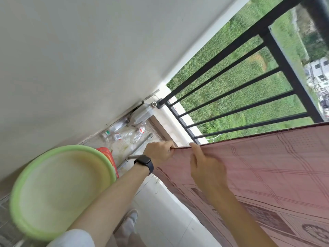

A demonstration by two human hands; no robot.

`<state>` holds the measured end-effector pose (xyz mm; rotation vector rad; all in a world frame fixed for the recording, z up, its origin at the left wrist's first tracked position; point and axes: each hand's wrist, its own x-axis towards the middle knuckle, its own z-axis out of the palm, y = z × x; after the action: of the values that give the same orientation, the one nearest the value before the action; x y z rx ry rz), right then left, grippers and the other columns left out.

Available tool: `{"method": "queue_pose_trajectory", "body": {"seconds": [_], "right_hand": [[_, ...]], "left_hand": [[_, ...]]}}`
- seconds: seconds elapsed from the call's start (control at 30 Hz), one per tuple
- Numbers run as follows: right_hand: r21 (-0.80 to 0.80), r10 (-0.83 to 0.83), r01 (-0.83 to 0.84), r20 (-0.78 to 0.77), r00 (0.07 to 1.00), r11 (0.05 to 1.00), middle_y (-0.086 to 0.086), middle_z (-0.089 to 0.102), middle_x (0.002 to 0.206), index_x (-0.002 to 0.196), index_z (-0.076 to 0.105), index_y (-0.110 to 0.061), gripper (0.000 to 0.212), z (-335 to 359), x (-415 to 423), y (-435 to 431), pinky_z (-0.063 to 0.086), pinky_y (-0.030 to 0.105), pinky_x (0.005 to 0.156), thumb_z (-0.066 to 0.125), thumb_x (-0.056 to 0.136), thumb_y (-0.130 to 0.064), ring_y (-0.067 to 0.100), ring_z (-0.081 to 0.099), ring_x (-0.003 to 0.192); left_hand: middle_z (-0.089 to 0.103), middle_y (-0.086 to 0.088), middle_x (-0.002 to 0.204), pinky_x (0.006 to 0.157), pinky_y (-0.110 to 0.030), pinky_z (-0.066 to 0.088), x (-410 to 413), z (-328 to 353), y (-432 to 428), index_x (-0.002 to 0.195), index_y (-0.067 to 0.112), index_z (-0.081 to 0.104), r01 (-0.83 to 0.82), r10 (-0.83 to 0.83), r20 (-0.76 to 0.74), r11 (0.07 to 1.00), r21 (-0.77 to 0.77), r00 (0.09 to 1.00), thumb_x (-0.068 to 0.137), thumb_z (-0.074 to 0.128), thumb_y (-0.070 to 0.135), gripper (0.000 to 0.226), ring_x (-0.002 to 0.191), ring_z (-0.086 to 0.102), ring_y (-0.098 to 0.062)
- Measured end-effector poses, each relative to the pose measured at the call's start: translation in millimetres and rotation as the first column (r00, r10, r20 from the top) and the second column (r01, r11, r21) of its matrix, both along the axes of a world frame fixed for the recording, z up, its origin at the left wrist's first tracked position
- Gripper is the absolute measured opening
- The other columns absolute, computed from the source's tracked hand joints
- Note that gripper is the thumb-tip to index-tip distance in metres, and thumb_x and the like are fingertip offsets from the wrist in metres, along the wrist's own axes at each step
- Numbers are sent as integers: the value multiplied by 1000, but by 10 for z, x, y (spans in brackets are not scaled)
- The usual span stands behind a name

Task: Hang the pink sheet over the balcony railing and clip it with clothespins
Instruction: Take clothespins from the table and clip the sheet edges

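The pink patterned sheet [267,166] hangs spread over the lower right, its top edge running up and right along the black balcony railing [249,32]. My left hand [160,150], with a black watch on the wrist, pinches the sheet's lower corner edge. My right hand [204,168] lies on the sheet just beside it, fingers gripping the same edge. No clothespins are visible. The view is strongly tilted.
A green plastic basin [60,189] sits at the lower left over a red object [108,155]. Several empty plastic bottles [124,134] and a metal pipe [140,145] lie in the floor corner by the white wall [89,50]. My shoe [130,221] stands on white tiles.
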<state>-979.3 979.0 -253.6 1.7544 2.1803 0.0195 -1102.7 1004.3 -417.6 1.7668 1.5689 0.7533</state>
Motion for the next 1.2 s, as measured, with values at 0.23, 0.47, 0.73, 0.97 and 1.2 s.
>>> {"method": "queue_pose_trajectory", "body": {"seconds": [0.23, 0.47, 0.73, 0.97, 1.2], "right_hand": [[-192, -86, 107, 112, 990, 976, 7, 66, 80, 143, 33, -20, 51, -539, -315, 214, 37, 31, 59, 42, 95, -5, 29, 63, 73], [-155, -133, 148, 105, 986, 977, 12, 70, 94, 116, 49, -11, 30, -605, -364, 203, 36, 34, 63, 41, 91, 3, 34, 65, 86], [-124, -137, 139, 28, 990, 982, 4, 57, 68, 96, 41, -15, 21, -637, -298, 144, 32, 34, 59, 41, 87, 4, 35, 59, 73], [-88, -171, 162, -102, 980, 983, 5, 70, 75, 108, 58, -25, 25, -744, -147, 106, 44, 36, 68, 43, 96, -9, 32, 66, 76], [-98, -217, 204, -152, 964, 974, 6, 73, 82, 115, 60, -31, 25, -784, -106, 138, 45, 37, 79, 40, 102, -23, 32, 67, 86]], "left_hand": [[62, 9, 57, 35, -19, 36, 124, -239, -93, 79, 32, 62, -151, 139, 92, 978, 141, 986, 83, 72, 41, 14, 46, 59, -15], [74, 7, 84, 57, -22, 41, -28, -39, -62, 91, 34, 76, -99, 102, 119, 995, -29, 988, 89, 66, 33, 11, 74, 67, -19], [56, 0, 92, 68, -24, 42, -240, -79, -68, 103, 26, 60, -43, 181, 366, 934, -355, 913, 83, 70, 29, 23, 86, 54, -17], [65, 8, 95, 73, -20, 49, -729, -209, -145, 111, 25, 72, -57, 469, 620, 823, -565, 629, 89, 66, 7, 30, 82, 62, -12], [70, -1, 89, 69, -26, 56, -800, -295, -192, 97, 19, 74, 3, 582, 698, 767, -641, 418, 82, 80, 17, 17, 73, 65, -11]]}}
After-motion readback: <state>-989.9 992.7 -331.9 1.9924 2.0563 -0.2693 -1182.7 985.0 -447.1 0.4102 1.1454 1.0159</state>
